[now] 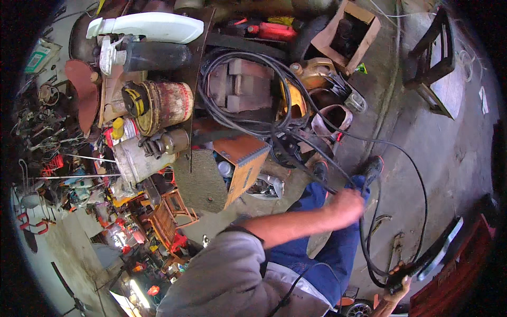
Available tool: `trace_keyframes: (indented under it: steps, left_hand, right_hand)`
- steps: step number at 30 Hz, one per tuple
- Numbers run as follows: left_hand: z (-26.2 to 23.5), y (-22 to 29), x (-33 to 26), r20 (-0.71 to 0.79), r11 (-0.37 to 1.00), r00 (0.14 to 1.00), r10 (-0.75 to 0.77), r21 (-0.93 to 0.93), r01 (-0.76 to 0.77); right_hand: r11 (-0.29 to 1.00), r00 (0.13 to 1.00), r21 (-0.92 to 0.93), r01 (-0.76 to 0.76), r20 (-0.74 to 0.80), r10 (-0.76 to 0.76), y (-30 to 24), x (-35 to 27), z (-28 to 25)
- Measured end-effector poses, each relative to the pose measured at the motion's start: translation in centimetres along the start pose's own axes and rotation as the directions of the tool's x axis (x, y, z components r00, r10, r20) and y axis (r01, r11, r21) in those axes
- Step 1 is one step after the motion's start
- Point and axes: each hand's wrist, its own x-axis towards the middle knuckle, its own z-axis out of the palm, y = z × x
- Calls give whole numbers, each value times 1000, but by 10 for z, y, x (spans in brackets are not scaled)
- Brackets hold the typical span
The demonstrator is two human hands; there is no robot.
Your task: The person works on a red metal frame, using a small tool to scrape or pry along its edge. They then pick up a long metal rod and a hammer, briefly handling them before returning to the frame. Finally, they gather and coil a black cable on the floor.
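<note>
My left hand (347,203) reaches out from a grey sleeve and is closed around a black cable (369,142). The cable runs from a big coil (237,100) on the cluttered pile, over the concrete floor, and loops down to the lower right. There my right hand (397,285) grips a black handle (401,273) where the cable loop ends, next to a long dark flat piece with a pale edge (441,245). My blue trousers (327,248) and dark shoes (374,165) show between the hands.
A pile of junk fills the left and middle: a rusty can (166,105), grey bricks (237,84), an orange box (244,161), a white plastic container (153,26), a cardboard box (346,34). A dark wooden stool (435,58) stands on the concrete floor (454,153) at the upper right.
</note>
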Motion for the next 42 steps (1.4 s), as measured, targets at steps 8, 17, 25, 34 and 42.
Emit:
trace_keyframes:
  steps: [8, 17, 25, 34, 42]
  left_hand:
    - [-140, -286, -18, -488, 729, 823, -292, 443, 521]
    - [-153, -388, 77, -209, 706, 957, -201, 646, 289]
    - [-109, -456, 106, -67, 514, 901, -429, 802, 304]
    - [-145, -441, 92, 95, 601, 951, -294, 792, 107]
    - [-196, -410, 54, 39, 365, 786, -617, 899, 242]
  right_hand:
    - [942, 933, -290, -169, -356, 58, 13, -5, -73]
    - [918, 715, -45, -395, -642, 276, 38, -30, -211]
    - [895, 761, -128, -426, -586, 278, 94, -13, -226]
    - [882, 800, -120, -455, -491, 345, 108, 30, -135]
    - [926, 876, -215, -310, -444, 190, 85, 34, -80]
